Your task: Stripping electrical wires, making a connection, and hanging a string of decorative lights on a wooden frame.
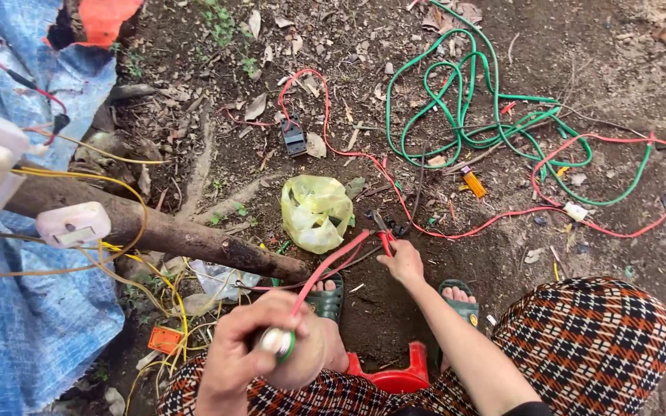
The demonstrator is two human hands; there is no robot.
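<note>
Left hand [252, 350] is closed around a round lamp fitting [279, 341] trailing a red wire [333, 262]. Beyond the fitting, the right hand [402, 262] grips red-handled pliers [383, 231], their long axis pointing away, towards the yellow bag [315, 212].

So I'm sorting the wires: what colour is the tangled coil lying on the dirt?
Green coil, clearest in the head view.

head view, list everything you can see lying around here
green wire: one, green, tangled on the dirt, upper right
red wire: one, red, looped across the dirt
plastic bag: one, yellow, centre
pliers: one, red-handled, under the right hand
lighter: one, orange, by the green wire
log: one, brown, left
tarp: one, blue, left
stool: one, red, bottom
sandals: two, green, on the feet
left hand: grip on a small green-ended part
right hand: on the pliers
</note>
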